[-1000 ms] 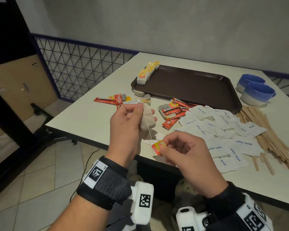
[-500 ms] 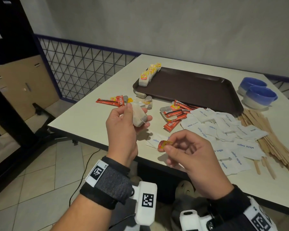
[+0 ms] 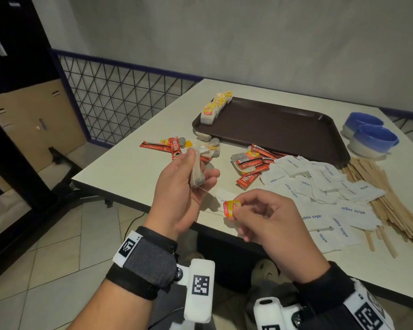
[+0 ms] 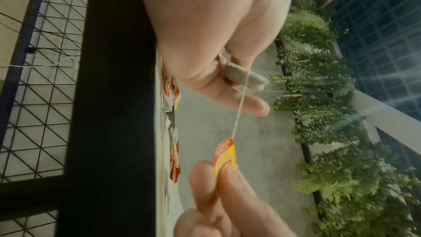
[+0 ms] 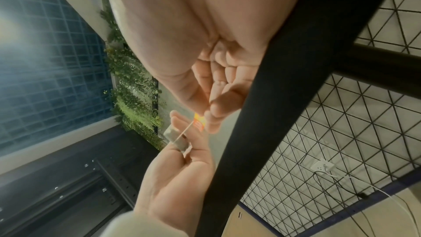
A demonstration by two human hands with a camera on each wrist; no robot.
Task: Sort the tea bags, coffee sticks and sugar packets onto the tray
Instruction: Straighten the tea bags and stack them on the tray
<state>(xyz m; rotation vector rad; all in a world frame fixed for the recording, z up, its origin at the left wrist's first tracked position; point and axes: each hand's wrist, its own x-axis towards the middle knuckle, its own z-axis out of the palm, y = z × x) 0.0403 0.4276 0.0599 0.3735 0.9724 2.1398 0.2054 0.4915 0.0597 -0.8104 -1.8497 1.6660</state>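
My left hand [image 3: 196, 172] pinches a grey tea bag [image 3: 197, 173] between thumb and fingers, just off the table's near edge. Its thin string [image 4: 238, 113] runs to a yellow-and-red tag [image 3: 231, 208], which my right hand [image 3: 239, 210] pinches between thumb and forefinger. The tea bag [image 4: 244, 77] and tag [image 4: 225, 156] also show in the left wrist view, the tag [image 5: 199, 122] in the right wrist view. A brown tray [image 3: 284, 129] lies further back, with a row of tea bags [image 3: 215, 107] standing along its left rim. Red coffee sticks [image 3: 250, 163] and white sugar packets [image 3: 324, 189] lie loose on the table.
Wooden stirrers [image 3: 389, 201] lie in a pile at the right. Two blue bowls [image 3: 372, 136] stand beyond them, right of the tray. More coffee sticks [image 3: 167, 146] and tea bags [image 3: 210, 144] lie left of the tray's front. A wire-mesh railing [image 3: 119, 98] runs behind the table's left side.
The left hand turned the tea bag edge-on in its fingers. The right hand kept hold of the tag and stayed near the table edge; the string still runs between them.
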